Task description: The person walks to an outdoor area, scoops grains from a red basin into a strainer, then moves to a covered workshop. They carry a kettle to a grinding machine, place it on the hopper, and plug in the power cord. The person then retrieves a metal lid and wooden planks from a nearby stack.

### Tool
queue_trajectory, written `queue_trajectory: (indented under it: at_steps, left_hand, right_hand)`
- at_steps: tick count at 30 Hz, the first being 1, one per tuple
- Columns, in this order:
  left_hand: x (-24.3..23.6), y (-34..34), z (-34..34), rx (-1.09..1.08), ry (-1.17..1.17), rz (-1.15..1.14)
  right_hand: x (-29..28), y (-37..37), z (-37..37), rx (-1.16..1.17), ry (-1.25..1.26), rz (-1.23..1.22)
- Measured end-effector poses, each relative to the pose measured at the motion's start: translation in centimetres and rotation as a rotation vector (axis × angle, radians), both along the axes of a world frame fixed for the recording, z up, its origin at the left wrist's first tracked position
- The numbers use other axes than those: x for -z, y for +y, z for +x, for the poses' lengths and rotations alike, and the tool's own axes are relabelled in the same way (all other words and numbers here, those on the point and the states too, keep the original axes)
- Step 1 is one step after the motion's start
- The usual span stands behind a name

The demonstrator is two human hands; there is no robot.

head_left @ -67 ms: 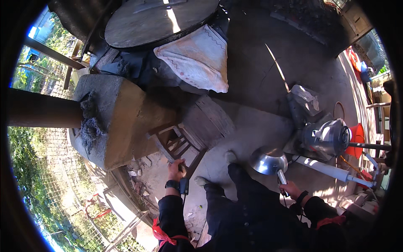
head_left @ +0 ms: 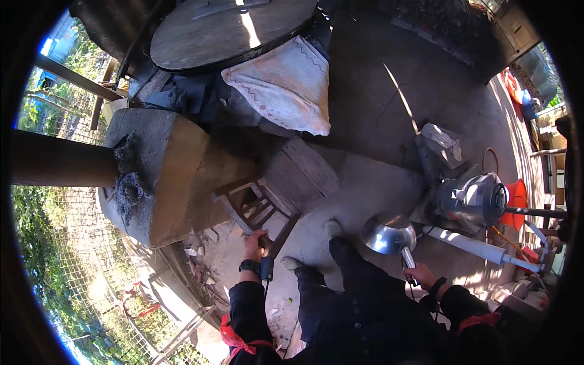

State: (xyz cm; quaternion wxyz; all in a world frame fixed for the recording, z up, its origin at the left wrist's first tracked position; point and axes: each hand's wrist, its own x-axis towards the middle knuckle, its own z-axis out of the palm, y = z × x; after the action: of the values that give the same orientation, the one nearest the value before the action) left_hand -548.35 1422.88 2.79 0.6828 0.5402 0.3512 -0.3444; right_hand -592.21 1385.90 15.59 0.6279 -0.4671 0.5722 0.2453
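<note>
Ladle [head_left: 388, 234], steel, lower right: right hand [head_left: 421, 277] clenched round its handle, bowl kept level. Left hand [head_left: 254, 245] closed on wooden stool [head_left: 258, 207], steadying it.

Dark long sleeves, dark trousers, light shoes. Red cloth bands tied round both upper arms. Black watch-like strap w/ small dark device on wrist below left hand [head_left: 254, 244]; dark band on wrist below right hand [head_left: 422, 277].

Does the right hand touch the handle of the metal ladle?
Touching. The head view shows the right hand closed around the handle of the ladle, its bowl raised above the ground.
</note>
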Motion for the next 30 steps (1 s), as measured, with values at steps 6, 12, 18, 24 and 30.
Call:
queue_trajectory:
  at_steps: [6, 12, 18, 24, 30]
  left_hand:
    - [2.1, -0.9, 4.3, 0.038, -0.045, -0.077]
    - [-1.6, 0.8, 3.3, 0.414, -0.340, 0.374]
    - [-4.4, -0.4, 2.1, 0.354, -0.129, 0.356]
    - [-4.1, -2.0, 0.6, 0.011, -0.047, 0.089]
    - [-6.0, -3.5, -1.9, -0.028, -0.037, 0.013]
  right_hand:
    - [2.3, -2.4, 2.3, -0.137, -0.026, -0.030]
    - [4.3, -4.9, 10.1, -0.394, -0.102, -0.148]
    - [2.7, -5.9, 19.0, -0.694, -0.138, -0.238]
    - [1.9, -5.6, 23.9, -0.744, -0.207, -0.220]
    - [3.0, -5.7, 25.5, -0.810, -0.160, -0.239]
